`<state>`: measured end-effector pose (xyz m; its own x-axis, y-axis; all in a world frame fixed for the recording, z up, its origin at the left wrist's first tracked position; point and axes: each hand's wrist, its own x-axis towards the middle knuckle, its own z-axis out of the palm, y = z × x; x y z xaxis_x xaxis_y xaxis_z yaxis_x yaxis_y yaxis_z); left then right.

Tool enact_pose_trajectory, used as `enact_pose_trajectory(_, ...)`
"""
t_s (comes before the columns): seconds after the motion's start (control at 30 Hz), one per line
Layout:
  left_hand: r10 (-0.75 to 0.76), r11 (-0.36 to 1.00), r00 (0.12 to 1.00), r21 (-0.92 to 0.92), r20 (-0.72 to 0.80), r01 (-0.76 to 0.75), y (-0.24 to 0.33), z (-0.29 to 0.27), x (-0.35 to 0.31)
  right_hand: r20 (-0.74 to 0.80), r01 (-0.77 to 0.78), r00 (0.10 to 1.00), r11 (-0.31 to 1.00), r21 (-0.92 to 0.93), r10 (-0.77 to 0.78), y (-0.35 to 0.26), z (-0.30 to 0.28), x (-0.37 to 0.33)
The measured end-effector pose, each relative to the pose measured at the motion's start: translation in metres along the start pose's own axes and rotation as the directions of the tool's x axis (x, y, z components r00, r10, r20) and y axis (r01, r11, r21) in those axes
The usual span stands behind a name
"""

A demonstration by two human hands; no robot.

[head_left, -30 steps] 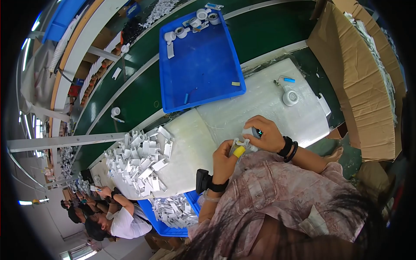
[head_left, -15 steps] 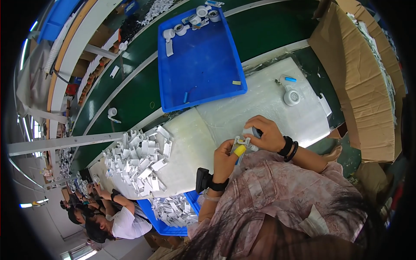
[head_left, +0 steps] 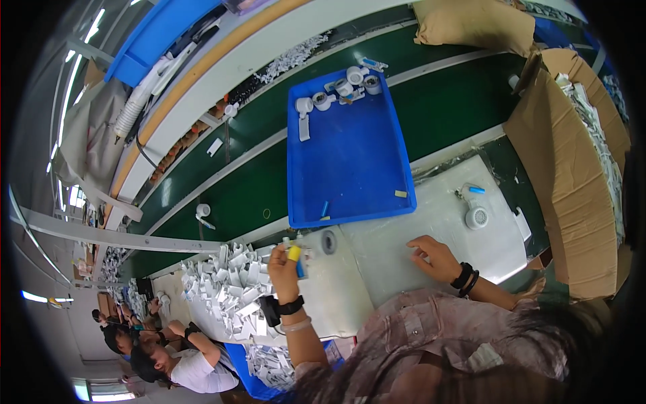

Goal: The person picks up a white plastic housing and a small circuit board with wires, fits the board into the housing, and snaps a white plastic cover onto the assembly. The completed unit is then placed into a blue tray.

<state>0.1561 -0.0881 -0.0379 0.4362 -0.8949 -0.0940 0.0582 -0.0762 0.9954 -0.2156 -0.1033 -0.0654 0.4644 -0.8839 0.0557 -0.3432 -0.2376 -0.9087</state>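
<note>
We note left hand (head_left: 284, 264) fingers closed around a small white part with yellow cap (head_left: 294, 253), held above the white work mat (head_left: 404, 249), right hand (head_left: 431, 257) fingers loosely curled, empty, resting on the mat, heap of white parts (head_left: 229, 289) just left, blue tray (head_left: 350, 145) beyond.

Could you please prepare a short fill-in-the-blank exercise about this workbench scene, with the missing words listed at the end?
1. The left hand holds a small part with a ____ cap.
2. The flat plastic tray on the green belt is ____ in colour.
3. The right hand rests on the ____ work mat.
4. The heap of small white plastic pieces lies to the person's ____.

Missing words: yellow; blue; white; left
</note>
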Motion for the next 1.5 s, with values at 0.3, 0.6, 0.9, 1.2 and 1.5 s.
enact_pose_trajectory(0.3,0.248,0.961,0.868,0.226,-0.43,-0.163,-0.062,-0.111,0.199,-0.076,0.002,0.997,1.0,-0.022,-0.003,0.012,-0.032,0.069)
enact_pose_trajectory(0.6,0.667,0.112,0.699,0.892,0.259,-0.438,-0.049,0.029,0.294,-0.118,0.007,0.993,1.0,0.012,-0.006,0.024,-0.023,0.095)
enact_pose_trajectory(0.9,0.551,-0.057,0.749,0.913,0.367,-0.405,-0.16,0.166,0.431,-0.017,0.086,0.996,0.994,-0.063,-0.087,0.018,-0.023,0.101)
enact_pose_trajectory(1.2,0.478,0.097,0.855,0.956,0.199,-0.277,-0.181,0.177,0.485,-0.142,0.048,0.988,0.994,-0.093,-0.061,0.028,-0.034,0.1)
enact_pose_trajectory(1.5,-0.364,0.931,0.784,0.169,0.503,0.323,-0.01,0.147,0.321,-0.158,0.058,0.986,0.998,-0.023,-0.061,0.03,-0.035,0.085)
